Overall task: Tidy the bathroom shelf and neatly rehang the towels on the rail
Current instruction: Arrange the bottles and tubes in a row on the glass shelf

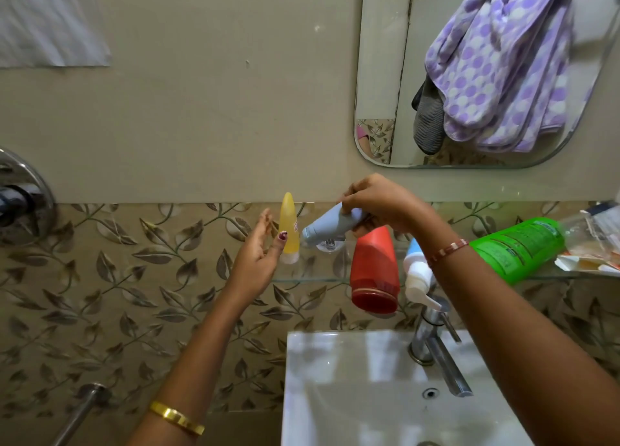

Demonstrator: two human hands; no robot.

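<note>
Relaxed and holding nothing, the left hand point(260, 244) hovers with fingers loosely extended, its thumb just beside the yellow tube point(289, 228), which stands upright on its white cap at the left end of the glass shelf point(308, 279). Whether the thumb touches the tube cannot be told.

Next along, the right hand point(379, 204) pinches the upper end of a grey-blue tube point(330, 226) from above, fingers curled round it, so the tube hangs tilted with its cap pointing down and left, above the shelf and close to the yellow one. Such a tube is likely light and squeezable, with a smooth skin that could slip; holding it near the stiffer crimped end or the cap shoulder seems safer than squeezing the soft middle, and it will probably need setting down squarely on its cap to stay up.

Further right, a red bottle point(374, 271) lies with its base jutting over the shelf's front edge, a white-and-blue pump bottle point(416, 271) sits just beside it, and a green bottle point(518, 247) lies on its side. In the mirror point(375, 76), a purple-spotted towel point(496, 76) hangs bunched on its rail, not yet straightened.
</note>
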